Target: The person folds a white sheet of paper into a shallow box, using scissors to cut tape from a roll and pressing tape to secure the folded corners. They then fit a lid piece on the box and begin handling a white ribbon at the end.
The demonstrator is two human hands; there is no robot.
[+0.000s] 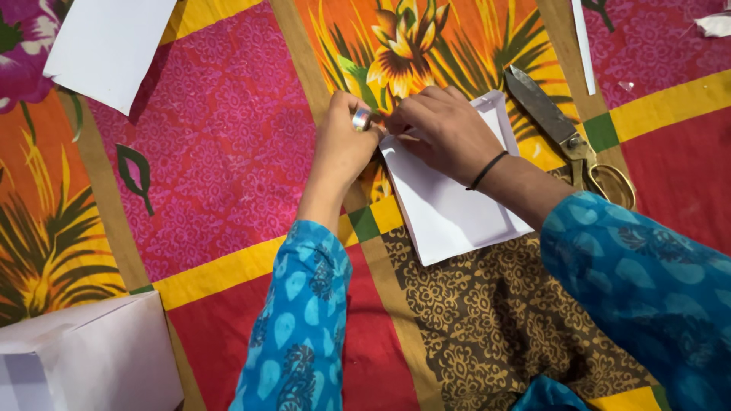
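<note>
A folded white paper sheet (449, 205) lies on a bright patterned cloth (228, 167). My right hand (445, 133) presses down on the paper's upper left corner, fingers bent; a black band circles its wrist. My left hand (343, 144) is just left of that corner, pinching a small roll of clear tape (361, 119) between thumb and fingers. The two hands nearly touch at the paper's edge. Both arms wear blue patterned sleeves.
Large metal scissors (567, 133) lie shut to the right of the paper. A white paper sheet (110, 46) rests at the upper left. A white paper box (84, 358) stands at the lower left. A thin paper strip (585, 46) lies at the top right.
</note>
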